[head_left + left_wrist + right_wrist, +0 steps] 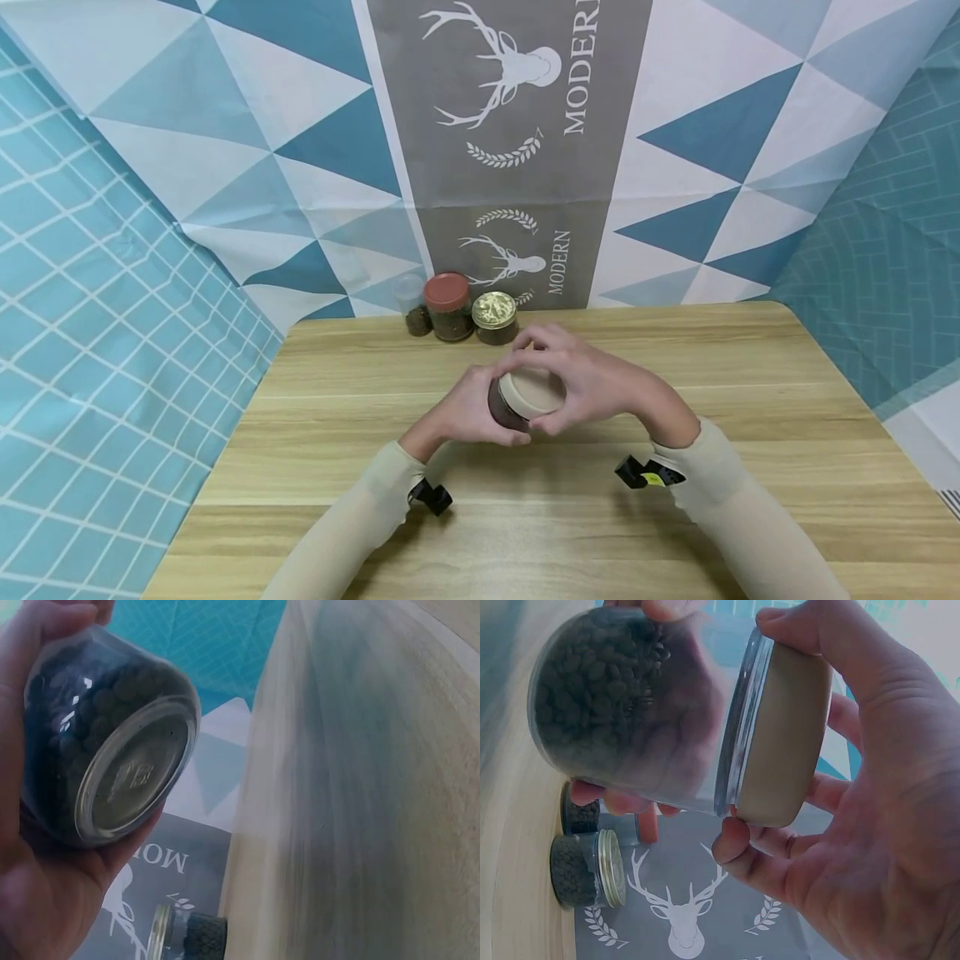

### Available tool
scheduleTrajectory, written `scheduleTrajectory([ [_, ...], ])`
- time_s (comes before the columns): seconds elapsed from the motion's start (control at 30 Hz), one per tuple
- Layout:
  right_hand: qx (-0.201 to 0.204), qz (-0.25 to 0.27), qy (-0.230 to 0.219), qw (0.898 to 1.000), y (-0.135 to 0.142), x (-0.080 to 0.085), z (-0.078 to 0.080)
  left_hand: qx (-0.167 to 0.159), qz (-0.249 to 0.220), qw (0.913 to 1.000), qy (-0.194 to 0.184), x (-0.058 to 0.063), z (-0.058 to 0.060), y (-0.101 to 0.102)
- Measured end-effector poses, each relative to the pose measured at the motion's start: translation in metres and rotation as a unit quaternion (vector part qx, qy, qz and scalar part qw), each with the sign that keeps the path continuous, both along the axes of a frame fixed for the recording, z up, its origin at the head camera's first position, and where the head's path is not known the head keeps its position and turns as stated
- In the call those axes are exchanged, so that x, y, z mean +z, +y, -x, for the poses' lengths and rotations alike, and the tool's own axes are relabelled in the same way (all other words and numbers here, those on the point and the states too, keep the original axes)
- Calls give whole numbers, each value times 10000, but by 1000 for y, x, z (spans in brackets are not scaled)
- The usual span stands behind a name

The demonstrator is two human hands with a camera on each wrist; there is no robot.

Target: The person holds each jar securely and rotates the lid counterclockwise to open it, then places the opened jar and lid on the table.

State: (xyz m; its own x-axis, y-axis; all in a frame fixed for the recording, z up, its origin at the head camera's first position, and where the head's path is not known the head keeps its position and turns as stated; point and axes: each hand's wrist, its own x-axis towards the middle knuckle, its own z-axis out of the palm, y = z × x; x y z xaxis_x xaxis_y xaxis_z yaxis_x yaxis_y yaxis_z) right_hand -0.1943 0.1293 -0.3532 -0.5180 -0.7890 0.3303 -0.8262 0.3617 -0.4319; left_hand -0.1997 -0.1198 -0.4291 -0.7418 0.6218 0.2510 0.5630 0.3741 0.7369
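Observation:
Above the tabletop a clear jar (607,697), partly filled with dark beans or pellets, is held tilted. Its beige lid (787,735) sits on the mouth. My left hand (476,408) grips the jar's body; in the left wrist view the jar's embossed base (139,772) faces the camera. My right hand (592,379) has its thumb and fingers curled around the lid's rim. From the head view, the lid faces up and toward the right hand, and most of the jar's body is hidden by the hands.
By the back wall stand a red-lidded jar (448,308), a gold-lidded jar (495,318) and a small clear container (412,304), all with dark contents. They rest near the far edge of the wooden table (525,533). Patterned sheets (510,183) cover the walls.

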Motion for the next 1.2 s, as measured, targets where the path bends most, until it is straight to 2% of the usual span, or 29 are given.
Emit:
scheduleTrajectory([
  [0.17, 212, 20, -89, 9997, 1, -1, -1, -178, -4, 9998, -65, -1, -1, 0],
  [0.33, 257, 99, -139, 9995, 2, -2, -2, -171, -76, 9997, -130, 1, -1, 1],
  [0.6, 182, 411, -43, 9990, 4, -3, 3, 110, -364, 9992, -126, -1, 0, 0],
  [0.73, -89, 650, 91, 9978, 6, 1, 7, 277, -610, 9977, -36, -3, 1, 1],
  [0.87, -523, 780, 176, 9954, 7, 5, 8, 645, -855, 9942, 78, -4, 2, 2],
  [1.07, -1083, 1032, 81, 9887, 9, 8, 8, 1106, -1448, 9831, 180, -4, 4, 3],
  [1.2, -1412, 1159, -3, 9832, 10, 9, 7, 1524, -1447, 9769, 390, -3, 4, 4],
])
